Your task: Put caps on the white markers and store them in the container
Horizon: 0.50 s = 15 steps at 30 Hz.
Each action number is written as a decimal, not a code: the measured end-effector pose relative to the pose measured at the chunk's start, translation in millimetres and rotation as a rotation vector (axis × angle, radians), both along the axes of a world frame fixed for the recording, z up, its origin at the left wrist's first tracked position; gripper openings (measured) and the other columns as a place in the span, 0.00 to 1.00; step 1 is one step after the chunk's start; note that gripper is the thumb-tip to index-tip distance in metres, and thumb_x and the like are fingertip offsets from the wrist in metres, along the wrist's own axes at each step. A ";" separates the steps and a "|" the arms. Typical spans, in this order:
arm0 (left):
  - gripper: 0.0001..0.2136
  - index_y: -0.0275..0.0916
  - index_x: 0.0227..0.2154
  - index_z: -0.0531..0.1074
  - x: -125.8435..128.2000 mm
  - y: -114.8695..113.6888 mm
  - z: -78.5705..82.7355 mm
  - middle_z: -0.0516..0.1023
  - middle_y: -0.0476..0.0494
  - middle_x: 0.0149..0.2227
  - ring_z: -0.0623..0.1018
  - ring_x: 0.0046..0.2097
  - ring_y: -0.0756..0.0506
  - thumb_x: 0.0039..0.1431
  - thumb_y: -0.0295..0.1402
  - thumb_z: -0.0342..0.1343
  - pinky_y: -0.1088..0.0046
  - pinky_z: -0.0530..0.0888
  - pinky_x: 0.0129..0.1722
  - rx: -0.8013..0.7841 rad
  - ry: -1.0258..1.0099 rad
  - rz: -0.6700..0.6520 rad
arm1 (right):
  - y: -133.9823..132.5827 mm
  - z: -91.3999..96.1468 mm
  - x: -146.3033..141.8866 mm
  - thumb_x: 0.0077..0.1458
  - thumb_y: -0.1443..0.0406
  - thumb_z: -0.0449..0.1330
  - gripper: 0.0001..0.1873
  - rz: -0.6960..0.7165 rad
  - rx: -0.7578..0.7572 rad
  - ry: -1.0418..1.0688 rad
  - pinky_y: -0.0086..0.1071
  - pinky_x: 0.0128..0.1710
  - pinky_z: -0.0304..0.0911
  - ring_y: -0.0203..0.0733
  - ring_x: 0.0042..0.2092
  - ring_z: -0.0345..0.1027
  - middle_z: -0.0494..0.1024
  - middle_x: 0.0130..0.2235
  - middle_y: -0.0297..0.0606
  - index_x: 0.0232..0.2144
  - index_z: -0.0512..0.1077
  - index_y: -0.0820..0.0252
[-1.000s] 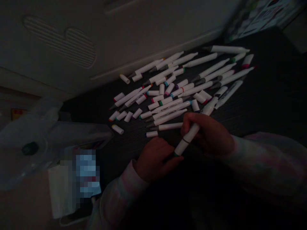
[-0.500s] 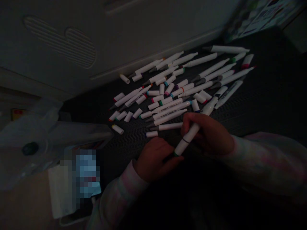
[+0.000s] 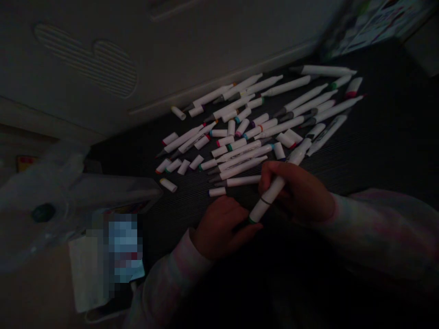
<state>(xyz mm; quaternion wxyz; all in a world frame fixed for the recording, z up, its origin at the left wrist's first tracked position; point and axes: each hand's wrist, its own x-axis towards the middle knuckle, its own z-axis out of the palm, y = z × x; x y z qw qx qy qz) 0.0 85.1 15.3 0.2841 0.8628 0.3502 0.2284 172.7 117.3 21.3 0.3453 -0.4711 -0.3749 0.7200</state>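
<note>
A white marker (image 3: 272, 194) with a green-tipped cap end slants between my two hands. My right hand (image 3: 300, 189) is closed around its barrel. At the lower, green end, my left hand (image 3: 226, 228) grips the marker between thumb and fingers, though part of that contact is hidden. Past my right hand, the marker's upper end points toward other uncapped markers (image 3: 327, 135). A loose white cap (image 3: 217, 192) with a blue end lies just beyond my left hand. More loose caps (image 3: 183, 167) and white markers with grey tips (image 3: 243, 168) are scattered over the dark surface.
A pale panel (image 3: 219, 41) with ribbed, rounded shapes rises behind the markers. On the left are a clear plastic bag (image 3: 34, 201) and a blurred-out bright screen (image 3: 125, 246). A colourful printed box or sheet (image 3: 373, 27) stands at the upper right.
</note>
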 end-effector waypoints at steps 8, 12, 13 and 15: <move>0.16 0.33 0.21 0.68 0.7 -0.2 -0.8 0.69 0.46 0.20 0.67 0.26 0.50 0.57 0.38 0.45 0.74 0.63 0.25 0.001 0.001 0.012 | -0.2 0.6 -0.4 0.53 0.58 0.46 0.20 -0.015 -0.005 -0.010 0.29 0.16 0.40 0.30 0.16 0.44 0.51 0.11 0.27 0.16 0.65 0.60; 0.16 0.33 0.21 0.68 0.2 -0.5 -1.2 0.69 0.46 0.19 0.67 0.25 0.50 0.57 0.38 0.45 0.74 0.63 0.25 0.005 -0.005 0.012 | -0.1 0.7 -0.1 0.54 0.58 0.46 0.20 -0.005 -0.003 -0.008 0.28 0.16 0.40 0.29 0.16 0.45 0.52 0.12 0.27 0.16 0.65 0.60; 0.16 0.33 0.21 0.68 0.1 -0.5 -1.1 0.69 0.46 0.19 0.67 0.25 0.50 0.58 0.38 0.44 0.74 0.63 0.25 0.004 -0.002 0.010 | -0.2 0.7 0.0 0.54 0.58 0.46 0.20 -0.009 -0.005 0.000 0.29 0.16 0.40 0.30 0.16 0.45 0.51 0.11 0.27 0.16 0.65 0.60; 0.17 0.33 0.21 0.68 0.1 -0.3 -0.7 0.69 0.46 0.19 0.67 0.25 0.50 0.58 0.38 0.44 0.74 0.63 0.25 -0.001 0.007 0.002 | -0.4 0.5 -0.1 0.54 0.59 0.46 0.20 -0.014 -0.011 0.009 0.29 0.17 0.40 0.30 0.16 0.45 0.51 0.11 0.27 0.16 0.65 0.60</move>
